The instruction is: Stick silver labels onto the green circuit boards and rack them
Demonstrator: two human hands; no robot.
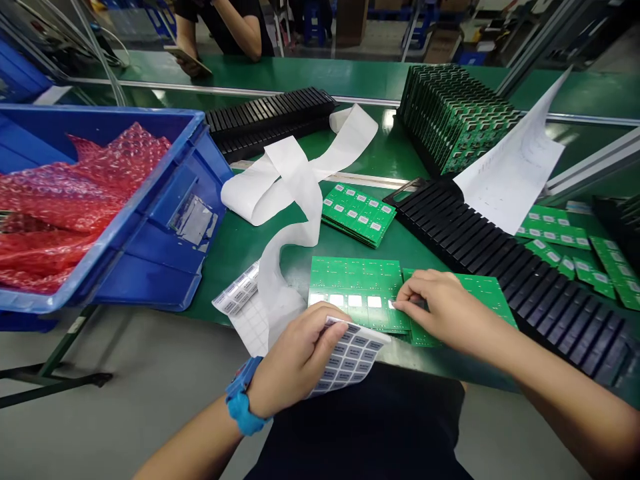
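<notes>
My left hand (300,357), with a blue wrist strap (245,400), pinches a sheet of printed labels (353,360) between thumb and fingers, close to the table's front edge. Before me lies a green circuit board (356,273) carrying a row of white labels (374,302). At that board's right edge my right hand (437,307) is closed in a pinch, fingertips on a small white label (392,304) at the end of the row. Partly under this hand is another green board (483,293). White backing paper (290,233) curls behind my left hand.
A stack of labelled boards (357,210) sits further back. Black slotted racks (480,253) run along the right, one full of upright boards (455,120). At left stands a blue bin (145,247) with red bubble wrap (100,187). A person (225,27) sits opposite.
</notes>
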